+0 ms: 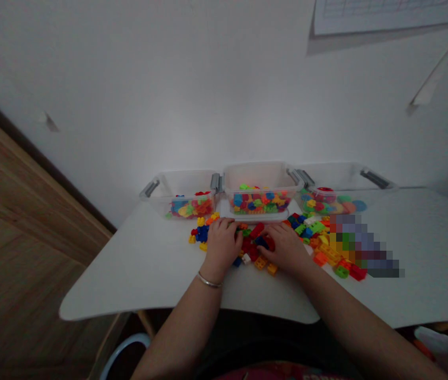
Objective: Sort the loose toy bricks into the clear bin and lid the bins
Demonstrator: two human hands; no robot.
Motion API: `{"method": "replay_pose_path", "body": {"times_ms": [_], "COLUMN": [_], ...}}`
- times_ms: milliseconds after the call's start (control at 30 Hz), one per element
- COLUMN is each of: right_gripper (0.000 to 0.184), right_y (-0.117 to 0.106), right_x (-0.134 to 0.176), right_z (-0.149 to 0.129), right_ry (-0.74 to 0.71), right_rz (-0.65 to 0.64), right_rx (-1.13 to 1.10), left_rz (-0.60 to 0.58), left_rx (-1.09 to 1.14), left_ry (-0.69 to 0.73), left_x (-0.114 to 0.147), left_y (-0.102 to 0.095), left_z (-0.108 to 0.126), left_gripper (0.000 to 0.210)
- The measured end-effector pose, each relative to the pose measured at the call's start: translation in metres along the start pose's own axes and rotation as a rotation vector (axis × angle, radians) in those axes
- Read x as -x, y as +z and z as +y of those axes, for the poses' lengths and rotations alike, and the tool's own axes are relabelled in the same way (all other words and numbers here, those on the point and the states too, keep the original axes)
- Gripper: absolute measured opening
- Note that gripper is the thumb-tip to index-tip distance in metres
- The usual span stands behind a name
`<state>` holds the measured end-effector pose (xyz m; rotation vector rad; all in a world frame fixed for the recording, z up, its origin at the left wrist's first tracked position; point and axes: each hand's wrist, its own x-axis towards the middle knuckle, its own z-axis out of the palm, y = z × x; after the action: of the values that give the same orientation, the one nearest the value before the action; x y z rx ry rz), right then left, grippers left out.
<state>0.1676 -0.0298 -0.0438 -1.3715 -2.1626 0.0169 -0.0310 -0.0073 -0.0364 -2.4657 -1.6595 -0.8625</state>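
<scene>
A loose heap of coloured toy building bricks (329, 252) spreads over the white table. Over the left part of this heap is my left hand (222, 244), its fingers curled down and closed among the bricks; what they hold, if anything, is hidden. My right hand (286, 245) reaches in from the other side, thumb and fingertips closed around a dark blue brick (262, 242). Between the hands lie red bricks (249, 248) and a green piece (246, 232). Yellow bricks (261, 262) sit just in front of my right hand.
Three clear plastic boxes stand along the wall: a left box (160, 198), a middle box (261, 182) and a right box (342, 179), each holding coloured pieces. A pixelated patch (366, 248) covers something right of the heap. The white table (136, 269) has a rounded front edge.
</scene>
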Motion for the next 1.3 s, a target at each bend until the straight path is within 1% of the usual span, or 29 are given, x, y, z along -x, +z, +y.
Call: {"method": "replay_pose_path", "body": {"times_ms": [133,300,467,533,600,667,800,1000,1100,1200,1300], "right_gripper": [0.015,0.016,0.019,0.018,0.017,0.018,0.018,0.020,0.020,0.023,0.028], "right_y": [0.003,0.006,0.007,0.006,0.004,0.003,0.002,0.000,-0.002,-0.005,-0.012], "right_x": [0.000,-0.001,-0.002,-0.002,-0.001,-0.001,0.000,0.004,0.003,-0.003,-0.015], "right_z": [0.001,0.006,0.012,0.012,0.011,0.008,0.005,0.004,0.005,0.007,0.012], "right_ry": [0.030,0.091,0.169,0.138,0.066,-0.001,-0.038,-0.069,-0.003,0.111,0.173], "right_rz": [0.023,0.137,0.221,0.238,0.245,0.243,0.245,0.306,0.409,0.575,0.720], "right_rx": [-0.056,-0.220,-0.341,-0.355,-0.343,-0.328,-0.308,-0.341,-0.375,-0.458,-0.524], "left_rz": [-0.017,-0.085,-0.073,-0.078,-0.101,-0.109,-0.060,-0.010,0.011,0.019,0.021], "left_rx": [0.020,0.050,0.089,0.144,0.221,0.285,0.353,0.395,0.369,0.349,0.334], "left_ry": [0.000,0.044,0.097,0.152,0.218,0.253,0.242,0.200,0.164,0.147,0.145], "left_x": [0.000,0.000,0.000,-0.001,-0.002,-0.002,-0.001,-0.001,-0.001,-0.002,-0.001], "left_y": [-0.001,-0.004,-0.007,-0.008,-0.009,-0.009,-0.009,-0.009,-0.010,-0.011,-0.011], "left_z": [0.001,0.004,0.005,0.006,0.008,0.009,0.010,0.008,0.009,0.009,0.010], "left_gripper": [0.025,0.026,0.027,0.032,0.036,0.033,0.022,0.022,0.021,0.022,0.026]}}
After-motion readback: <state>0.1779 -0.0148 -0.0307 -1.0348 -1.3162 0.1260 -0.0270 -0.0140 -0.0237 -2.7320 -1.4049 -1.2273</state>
